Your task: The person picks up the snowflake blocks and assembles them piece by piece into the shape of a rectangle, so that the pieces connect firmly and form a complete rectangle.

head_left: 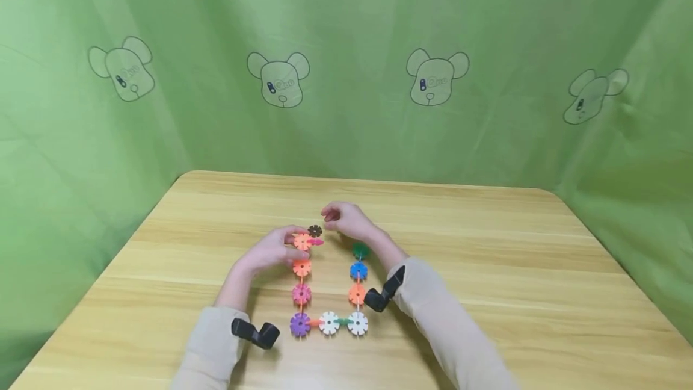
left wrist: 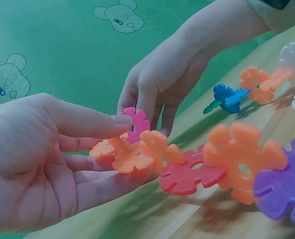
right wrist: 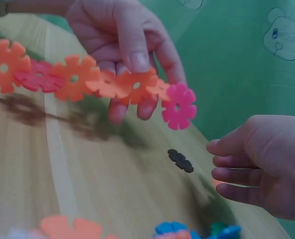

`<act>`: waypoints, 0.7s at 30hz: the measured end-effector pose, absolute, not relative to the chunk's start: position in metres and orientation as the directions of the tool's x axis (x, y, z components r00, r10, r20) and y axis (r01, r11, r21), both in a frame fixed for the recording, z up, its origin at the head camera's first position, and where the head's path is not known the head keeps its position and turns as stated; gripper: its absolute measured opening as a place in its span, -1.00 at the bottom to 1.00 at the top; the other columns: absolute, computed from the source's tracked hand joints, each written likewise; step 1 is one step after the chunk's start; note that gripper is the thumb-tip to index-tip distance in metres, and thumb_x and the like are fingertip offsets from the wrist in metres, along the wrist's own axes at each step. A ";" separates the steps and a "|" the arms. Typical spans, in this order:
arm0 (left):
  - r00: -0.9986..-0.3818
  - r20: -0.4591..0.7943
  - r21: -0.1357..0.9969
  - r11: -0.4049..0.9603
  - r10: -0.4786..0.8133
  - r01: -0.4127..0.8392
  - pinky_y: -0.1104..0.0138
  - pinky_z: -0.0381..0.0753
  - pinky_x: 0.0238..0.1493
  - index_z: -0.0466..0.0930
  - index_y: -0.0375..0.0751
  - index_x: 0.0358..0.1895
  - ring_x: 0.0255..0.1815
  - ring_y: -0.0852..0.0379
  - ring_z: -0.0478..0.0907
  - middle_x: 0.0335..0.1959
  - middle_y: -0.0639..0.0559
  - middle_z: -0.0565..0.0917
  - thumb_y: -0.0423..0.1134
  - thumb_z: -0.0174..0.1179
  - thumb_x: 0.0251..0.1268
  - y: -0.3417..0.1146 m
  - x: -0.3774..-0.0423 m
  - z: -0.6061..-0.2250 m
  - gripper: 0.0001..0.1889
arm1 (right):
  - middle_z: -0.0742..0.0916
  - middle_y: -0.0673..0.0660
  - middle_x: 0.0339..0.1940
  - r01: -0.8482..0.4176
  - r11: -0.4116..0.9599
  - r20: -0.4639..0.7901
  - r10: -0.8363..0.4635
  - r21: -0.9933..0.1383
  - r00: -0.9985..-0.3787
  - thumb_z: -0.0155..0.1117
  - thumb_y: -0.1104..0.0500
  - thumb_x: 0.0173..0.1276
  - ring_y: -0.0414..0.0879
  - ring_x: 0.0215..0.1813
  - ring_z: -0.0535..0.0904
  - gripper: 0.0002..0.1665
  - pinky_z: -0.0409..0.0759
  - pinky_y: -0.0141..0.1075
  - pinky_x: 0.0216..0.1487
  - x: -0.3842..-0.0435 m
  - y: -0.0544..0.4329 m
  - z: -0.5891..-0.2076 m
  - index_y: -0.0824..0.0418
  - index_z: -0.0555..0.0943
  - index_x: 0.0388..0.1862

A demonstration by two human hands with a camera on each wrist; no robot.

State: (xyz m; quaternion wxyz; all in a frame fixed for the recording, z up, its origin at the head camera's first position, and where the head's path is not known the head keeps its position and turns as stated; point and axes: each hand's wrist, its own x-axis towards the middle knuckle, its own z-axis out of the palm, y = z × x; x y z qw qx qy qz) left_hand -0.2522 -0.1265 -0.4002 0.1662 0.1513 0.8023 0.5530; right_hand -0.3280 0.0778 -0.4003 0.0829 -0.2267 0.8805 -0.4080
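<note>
My left hand (head_left: 273,251) pinches the end of a chain of interlocking plastic snowflake discs, with the thumb over an orange disc (right wrist: 136,85). A pink disc (right wrist: 179,106) stands crosswise at that end, just past the fingers. Down the left side, the chain runs through orange and red discs to a purple disc (head_left: 300,324). Close by, my right hand (head_left: 346,219) hovers with loosely bent fingers and nothing visible in its grasp. Between the two hands, a black disc (right wrist: 180,161) lies separate on the table.
White discs (head_left: 329,322) form the near side of the U-shaped chain. Its right side has an orange disc (head_left: 357,294), a blue disc (head_left: 358,270) and a green disc (head_left: 360,250) below my right forearm. A green curtain (head_left: 346,137) stands behind the wooden table (head_left: 514,269).
</note>
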 end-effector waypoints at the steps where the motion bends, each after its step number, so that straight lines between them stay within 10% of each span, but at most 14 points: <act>1: -0.897 -0.100 0.939 0.339 0.430 0.058 0.22 0.60 -0.23 0.24 -0.44 0.27 -0.36 0.06 0.57 -0.16 -0.17 0.57 -0.32 0.29 0.02 -0.127 -0.252 -0.400 -0.30 | 0.66 0.15 -0.24 -0.338 0.574 0.033 -0.475 -0.746 -0.879 0.29 0.35 0.15 -0.04 -0.15 0.55 -0.62 0.52 -0.28 -0.03 -0.330 0.075 -0.402 0.37 0.54 -0.01; 21: -0.893 -0.099 0.942 0.331 0.438 0.058 0.22 0.61 -0.19 0.25 -0.45 0.25 -0.29 0.05 0.58 -0.11 -0.22 0.57 -0.36 0.26 0.05 -0.126 -0.254 -0.404 -0.35 | 0.54 0.08 -0.41 -0.374 0.727 -0.093 -0.513 -0.576 -0.854 0.35 0.35 0.07 -0.08 -0.29 0.42 -0.77 0.44 -0.32 -0.22 -0.338 0.058 -0.414 0.30 0.56 -0.26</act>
